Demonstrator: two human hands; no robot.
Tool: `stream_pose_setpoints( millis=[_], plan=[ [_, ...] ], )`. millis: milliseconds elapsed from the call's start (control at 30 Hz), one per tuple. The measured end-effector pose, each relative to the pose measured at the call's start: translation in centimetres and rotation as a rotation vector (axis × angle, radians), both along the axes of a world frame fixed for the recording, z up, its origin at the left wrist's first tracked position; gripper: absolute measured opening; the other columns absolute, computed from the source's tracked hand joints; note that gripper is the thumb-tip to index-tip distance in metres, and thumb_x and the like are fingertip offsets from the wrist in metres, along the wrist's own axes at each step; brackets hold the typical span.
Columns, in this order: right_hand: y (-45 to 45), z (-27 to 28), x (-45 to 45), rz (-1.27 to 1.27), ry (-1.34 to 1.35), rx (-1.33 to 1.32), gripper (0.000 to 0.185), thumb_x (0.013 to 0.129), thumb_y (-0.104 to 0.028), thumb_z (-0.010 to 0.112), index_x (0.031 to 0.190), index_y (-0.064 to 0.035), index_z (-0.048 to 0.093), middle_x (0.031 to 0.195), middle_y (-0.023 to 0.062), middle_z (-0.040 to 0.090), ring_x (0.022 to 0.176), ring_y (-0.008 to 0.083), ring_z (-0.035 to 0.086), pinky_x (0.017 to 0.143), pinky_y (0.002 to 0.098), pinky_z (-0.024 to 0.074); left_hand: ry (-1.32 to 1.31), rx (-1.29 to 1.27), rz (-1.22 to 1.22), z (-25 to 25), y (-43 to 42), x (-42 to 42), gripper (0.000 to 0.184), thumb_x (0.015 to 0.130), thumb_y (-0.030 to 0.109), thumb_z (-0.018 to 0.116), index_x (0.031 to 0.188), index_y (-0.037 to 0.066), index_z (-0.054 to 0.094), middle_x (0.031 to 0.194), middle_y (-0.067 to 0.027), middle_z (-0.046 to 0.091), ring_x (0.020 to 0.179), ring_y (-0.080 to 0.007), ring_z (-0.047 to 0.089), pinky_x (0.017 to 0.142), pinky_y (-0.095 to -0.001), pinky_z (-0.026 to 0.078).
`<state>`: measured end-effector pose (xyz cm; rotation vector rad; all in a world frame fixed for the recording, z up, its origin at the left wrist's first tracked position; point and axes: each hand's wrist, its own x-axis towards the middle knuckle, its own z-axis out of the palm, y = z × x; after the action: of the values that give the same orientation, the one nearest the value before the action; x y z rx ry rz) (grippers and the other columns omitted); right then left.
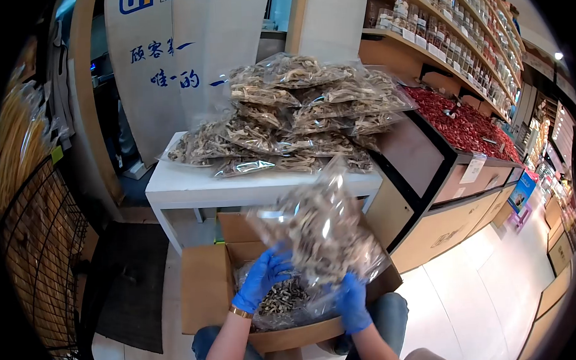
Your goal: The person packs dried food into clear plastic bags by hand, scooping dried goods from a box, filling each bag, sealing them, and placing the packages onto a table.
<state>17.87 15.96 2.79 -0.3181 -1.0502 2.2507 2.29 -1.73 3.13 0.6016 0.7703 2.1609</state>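
Note:
A clear plastic bag of dried brownish strips (321, 233) is tilted above an open cardboard box (206, 287), slightly blurred. My right hand (353, 303), in a blue glove, grips the bag's lower edge. My left hand (265, 279), also gloved in blue, is at the bag's lower left side with its fingers curved; whether it grips the plastic is not clear. Inside the box, below the hands, lies more dark dried food in clear plastic (283, 302). Behind, a pile of similar filled bags (286, 126) is stacked on a white table (174, 184).
A black wire cart (46, 252) with long bagged goods stands at the left, beside a dark mat (133, 280). To the right is a wooden counter (429, 229) heaped with red dried goods (451, 120). Shelves of jars (448, 41) rise above it.

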Motion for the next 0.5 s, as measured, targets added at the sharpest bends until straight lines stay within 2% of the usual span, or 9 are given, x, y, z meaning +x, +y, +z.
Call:
stream_pose_setpoints(
  millis=[33, 67, 133, 233, 267, 300, 333, 367, 500],
  plan=[
    [1.8, 1.6, -1.1, -0.008, 0.061, 0.076, 0.045, 0.091, -0.028, 0.059, 0.129, -0.0087, 0.043, 0.111, 0.013, 0.059, 0.094, 0.0291, 0.063, 0.077, 0.0471, 0.0558, 0.123, -0.08, 0.002, 0.9, -0.2, 0.2, 0.081, 0.084, 0.059, 0.058, 0.146, 0.013, 0.031, 0.135, -0.0118, 0.05, 0.115, -0.022, 0.054, 0.093, -0.0339, 0.045],
    [3.1, 3.6, -2.0, -0.017, 0.122, 0.133, 0.047, 0.091, -0.029, 0.059, 0.13, -0.0093, 0.042, 0.115, 0.0119, 0.056, 0.098, 0.0281, 0.06, 0.081, 0.0467, 0.0537, 0.122, -0.082, -0.004, 0.9, -0.2, 0.1, 0.081, 0.084, 0.059, 0.058, 0.146, 0.013, 0.031, 0.135, -0.0118, 0.05, 0.115, -0.022, 0.054, 0.093, -0.0339, 0.045],
    [5.9, 11.4, -5.2, -0.036, 0.289, 0.263, 0.05, 0.092, -0.031, 0.058, 0.133, -0.0105, 0.04, 0.123, 0.0098, 0.051, 0.105, 0.0261, 0.055, 0.088, 0.0459, 0.0495, 0.129, -0.169, 0.0, 0.7, -0.2, -0.2, 0.065, 0.092, 0.05, 0.049, 0.144, 0.012, 0.035, 0.131, -0.0108, 0.054, 0.104, -0.0172, 0.06, 0.083, -0.0286, 0.051],
    [11.1, 23.9, -11.4, -0.029, 0.545, 0.401, 0.054, 0.092, -0.035, 0.058, 0.137, -0.0124, 0.038, 0.134, 0.0066, 0.043, 0.116, 0.0231, 0.047, 0.098, 0.0446, 0.0432, 0.14, -0.148, 0.021, 0.2, -0.2, -0.6, 0.064, 0.093, 0.049, 0.048, 0.144, 0.011, 0.035, 0.126, -0.0128, 0.057, 0.1, -0.0177, 0.062, 0.081, -0.0283, 0.052],
    [13.9, 27.3, -14.2, -0.062, 0.606, 0.381, 0.055, 0.091, -0.035, 0.061, 0.134, -0.0073, 0.04, 0.127, 0.0112, 0.047, 0.112, 0.029, 0.049, 0.102, 0.0431, 0.0418, 0.142, -0.145, 0.023, 0.2, -0.2, -0.6, 0.064, 0.093, 0.049, 0.048, 0.144, 0.011, 0.035, 0.126, -0.0128, 0.057, 0.1, -0.0177, 0.062, 0.081, -0.0283, 0.052],
    [15.5, 31.0, -16.3, -0.087, 0.63, 0.38, 0.051, 0.089, -0.035, 0.064, 0.128, -0.0063, 0.047, 0.122, 0.0105, 0.049, 0.108, 0.0282, 0.05, 0.099, 0.0428, 0.0438, 0.132, -0.154, -0.007, 0.4, -0.1, -0.5, 0.063, 0.094, 0.047, 0.048, 0.143, 0.01, 0.036, 0.124, -0.0134, 0.058, 0.099, -0.018, 0.063, 0.08, -0.028, 0.052],
    [16.5, 34.1, -17.8, -0.151, 0.591, 0.421, 0.033, 0.088, -0.032, 0.066, 0.109, -0.0078, 0.056, 0.102, 0.0063, 0.055, 0.101, 0.0242, 0.054, 0.093, 0.0405, 0.0475, 0.121, -0.163, -0.036, 0.4, 0.0, -0.4, 0.062, 0.094, 0.046, 0.048, 0.142, 0.009, 0.037, 0.122, -0.014, 0.059, 0.097, -0.0183, 0.063, 0.079, -0.0276, 0.052],
    [18.9, 36.6, -20.4, -0.157, 0.611, 0.249, 0.027, 0.088, -0.03, 0.066, 0.1, -0.0058, 0.059, 0.101, 0.0081, 0.057, 0.095, 0.0255, 0.056, 0.091, 0.0389, 0.0494, 0.123, -0.16, -0.034, 0.3, 0.1, -0.5, 0.062, 0.094, 0.046, 0.048, 0.142, 0.009, 0.037, 0.122, -0.014, 0.059, 0.097, -0.0183, 0.063, 0.079, -0.0276, 0.052],
    [24.6, 37.6, -23.7, -0.12, 0.405, 0.331, 0.031, 0.087, -0.026, 0.067, 0.105, -0.003, 0.056, 0.106, 0.011, 0.057, 0.098, 0.0266, 0.056, 0.087, 0.0378, 0.051, 0.095, -0.193, -0.082, -0.9, 0.8, -0.5, 0.058, 0.095, 0.044, 0.047, 0.14, 0.007, 0.041, 0.118, -0.0142, 0.061, 0.096, -0.0187, 0.064, 0.082, -0.0282, 0.053]
  ],
)
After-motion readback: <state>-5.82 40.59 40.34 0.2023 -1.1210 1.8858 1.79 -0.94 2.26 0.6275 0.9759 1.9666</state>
